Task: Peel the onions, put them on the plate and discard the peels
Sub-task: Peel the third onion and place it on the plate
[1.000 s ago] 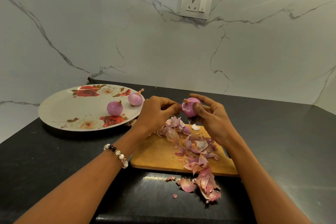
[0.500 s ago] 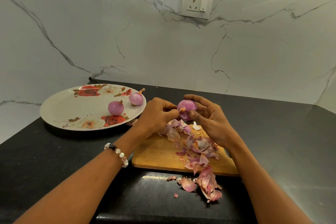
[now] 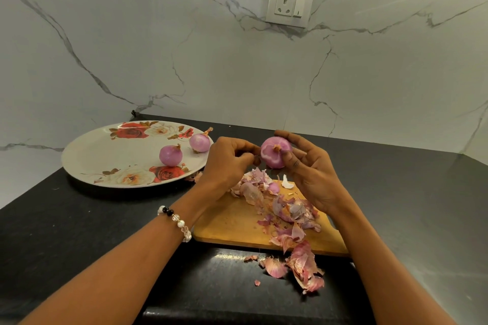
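Note:
My right hand (image 3: 307, 174) holds a purple onion (image 3: 273, 153) between thumb and fingers above the far end of the wooden cutting board (image 3: 232, 224). My left hand (image 3: 228, 159) is curled just left of the onion, its fingertips at the onion's skin. Two peeled onions, one (image 3: 170, 155) nearer and one (image 3: 199, 142) farther right, lie on the floral plate (image 3: 105, 155) to the left. Loose pink peels (image 3: 286, 210) are heaped on the board, and more peels (image 3: 301, 266) have spilled onto the counter in front of it.
The black counter (image 3: 79, 224) meets a white marble wall with a socket (image 3: 289, 4). The counter's front edge runs just below the spilled peels.
The onion has been turned in my right hand so its root end faces me. My left hand's fingertips stay at its left side.

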